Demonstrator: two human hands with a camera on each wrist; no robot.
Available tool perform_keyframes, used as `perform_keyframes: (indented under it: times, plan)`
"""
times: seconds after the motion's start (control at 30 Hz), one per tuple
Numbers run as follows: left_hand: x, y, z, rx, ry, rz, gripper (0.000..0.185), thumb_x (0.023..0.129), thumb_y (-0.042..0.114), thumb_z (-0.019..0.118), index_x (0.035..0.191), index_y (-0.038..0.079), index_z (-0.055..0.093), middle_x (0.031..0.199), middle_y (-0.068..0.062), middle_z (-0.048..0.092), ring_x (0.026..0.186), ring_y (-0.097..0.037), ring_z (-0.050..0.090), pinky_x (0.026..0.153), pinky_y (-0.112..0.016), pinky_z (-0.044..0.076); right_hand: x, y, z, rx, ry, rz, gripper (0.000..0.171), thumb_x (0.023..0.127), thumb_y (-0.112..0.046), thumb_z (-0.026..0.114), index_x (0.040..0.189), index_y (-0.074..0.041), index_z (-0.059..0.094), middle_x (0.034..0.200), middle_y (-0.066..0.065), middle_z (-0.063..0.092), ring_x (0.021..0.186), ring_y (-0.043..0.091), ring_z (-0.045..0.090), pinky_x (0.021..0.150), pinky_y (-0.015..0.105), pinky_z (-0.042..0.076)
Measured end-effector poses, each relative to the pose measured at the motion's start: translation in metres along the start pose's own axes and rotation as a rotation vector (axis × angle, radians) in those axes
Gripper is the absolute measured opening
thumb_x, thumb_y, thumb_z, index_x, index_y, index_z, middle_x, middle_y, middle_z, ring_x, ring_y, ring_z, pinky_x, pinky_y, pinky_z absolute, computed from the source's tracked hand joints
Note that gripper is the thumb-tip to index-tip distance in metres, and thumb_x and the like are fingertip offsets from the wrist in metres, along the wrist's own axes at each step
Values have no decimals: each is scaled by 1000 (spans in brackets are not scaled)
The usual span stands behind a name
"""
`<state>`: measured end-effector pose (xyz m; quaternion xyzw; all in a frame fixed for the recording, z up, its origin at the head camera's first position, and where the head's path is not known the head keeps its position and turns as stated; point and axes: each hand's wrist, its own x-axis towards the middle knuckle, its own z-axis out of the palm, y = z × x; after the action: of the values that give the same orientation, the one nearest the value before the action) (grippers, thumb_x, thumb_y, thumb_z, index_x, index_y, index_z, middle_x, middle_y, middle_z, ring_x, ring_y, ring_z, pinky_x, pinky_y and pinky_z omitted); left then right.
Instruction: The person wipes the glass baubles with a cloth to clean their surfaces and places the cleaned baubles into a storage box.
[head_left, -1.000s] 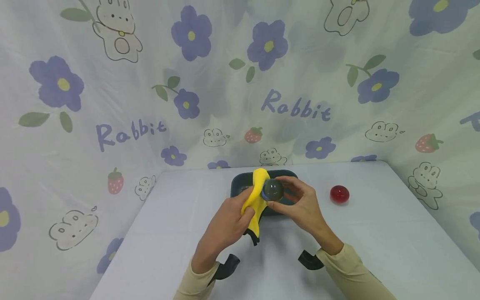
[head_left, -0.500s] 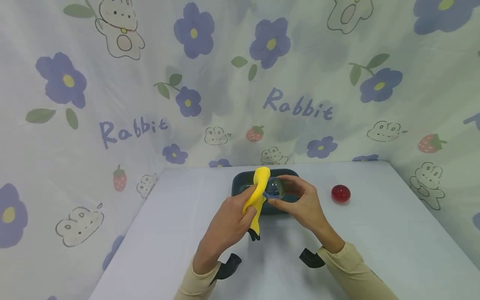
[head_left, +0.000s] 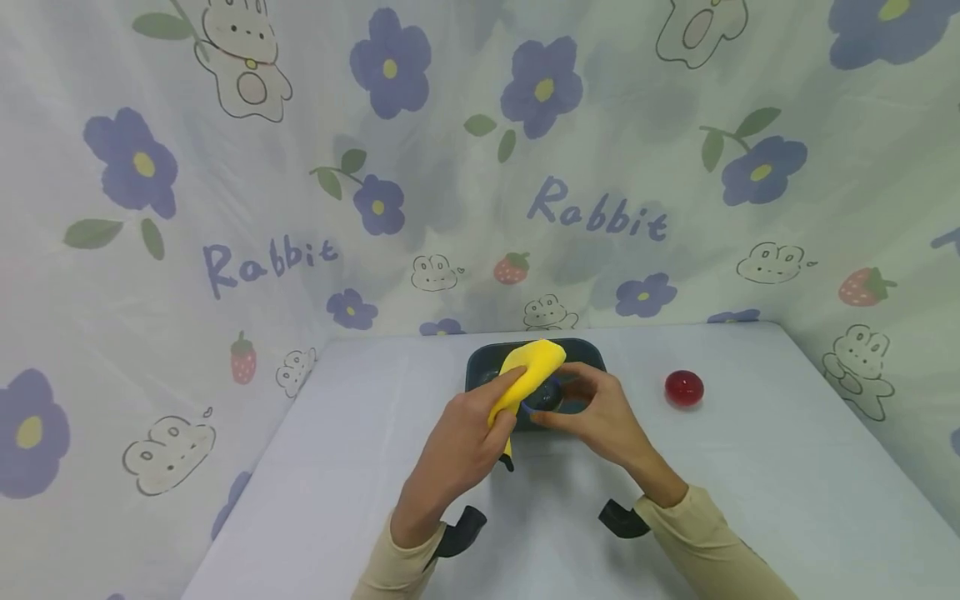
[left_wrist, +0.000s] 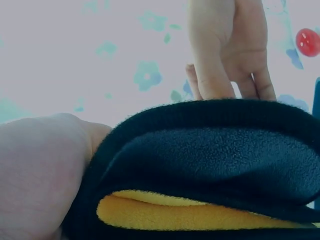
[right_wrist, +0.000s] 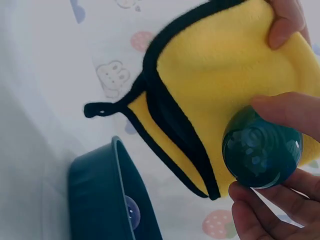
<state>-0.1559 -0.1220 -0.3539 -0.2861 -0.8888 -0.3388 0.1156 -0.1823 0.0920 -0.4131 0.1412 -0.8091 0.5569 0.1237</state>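
- The wiping looks to be mid-way: a dark glass ball [right_wrist: 262, 152] is pinched between the fingers and thumb of the right hand [head_left: 600, 417], held just above the dark tray [head_left: 480, 371] at the back middle of the desk [head_left: 337, 467].
- A yellow cloth with black edging [head_left: 528, 372] is gripped by the left hand [head_left: 457, 442] and pressed over the top of the ball, so polishing seems under way, not finished.
- A red ball [head_left: 683, 388] is sitting on the desk well to the right of the tray, untouched; it can't be told whether it's been wiped or not.
- Inside the tray, one small clear ball [right_wrist: 131, 212] can be made out in the right wrist view, against the inner wall. The rest of the tray's inside is hidden by hands and cloth.
- Nothing is seen being set down yet, so the held ball is judged still in progress.
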Motion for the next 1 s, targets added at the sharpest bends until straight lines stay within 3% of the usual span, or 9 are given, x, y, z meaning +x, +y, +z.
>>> perform_keyframes:
  times: [0.23,0.43,0.7,1.0]
  plan:
    - [2,-2,2,14,-10,31,50,94,4,55,143,11,61,89,2,61,58,-3,43,58,-20,46,-4,1,4,17,-33,-74,62,74,-24,93,130,-18,67,115,3,73,96,18,74,90,50,61]
    - [4,-6,4,29,-25,42,50,95,4,54,143,12,60,110,-4,69,60,-5,45,60,-20,47,-6,-1,7,1,-58,-84,63,74,-24,93,131,-19,67,116,0,73,96,16,73,90,42,62]
    - [6,-12,4,18,-56,6,50,96,5,54,145,11,59,130,-5,70,85,-11,58,73,-22,50,-8,-8,8,31,-113,-112,60,76,-22,91,130,-17,67,120,2,74,100,18,73,93,39,60]
    - [8,-19,-1,-85,-99,-40,52,96,6,49,148,9,55,107,-4,67,73,-11,56,68,-23,51,-9,-8,10,98,-81,-190,57,76,-14,89,129,-14,68,124,5,71,103,20,70,93,33,60]
